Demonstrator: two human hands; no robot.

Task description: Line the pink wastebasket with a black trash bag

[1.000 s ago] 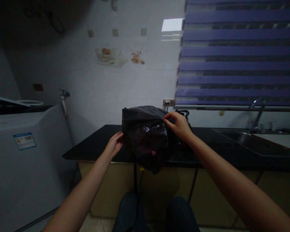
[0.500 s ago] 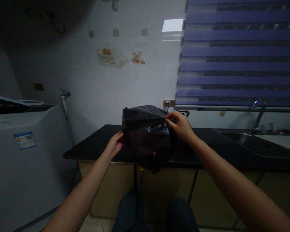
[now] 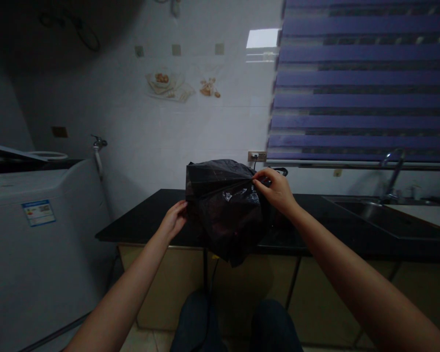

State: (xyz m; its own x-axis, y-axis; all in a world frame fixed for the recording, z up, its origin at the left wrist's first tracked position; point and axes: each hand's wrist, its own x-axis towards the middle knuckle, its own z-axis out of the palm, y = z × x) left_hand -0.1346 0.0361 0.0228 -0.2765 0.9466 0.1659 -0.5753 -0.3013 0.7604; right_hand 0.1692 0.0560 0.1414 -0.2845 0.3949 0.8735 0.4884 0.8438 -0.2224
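Note:
A black plastic bag (image 3: 223, 205) is spread between my two hands above the front edge of the dark countertop (image 3: 143, 220). Its lower end hangs past the counter's edge. My left hand (image 3: 175, 218) grips the bag's left edge, with some fingertips hidden behind the plastic. On the other side, my right hand (image 3: 273, 188) pinches the gathered upper right edge between thumb and fingers. Partly hidden behind that hand is a dark object with a black loop (image 3: 281, 171), which I cannot make out.
A white washing machine (image 3: 40, 244) with a raised lid stands at the left, near a wall tap (image 3: 99, 143). The sink (image 3: 374, 212) and its faucet (image 3: 394, 173) are at the right. A cable runs from the wall socket (image 3: 256, 156) behind the bag.
My right hand has shifted slightly to the right with the bag's edge. The hanging part of the bag has changed its folds. My left hand stays in place.

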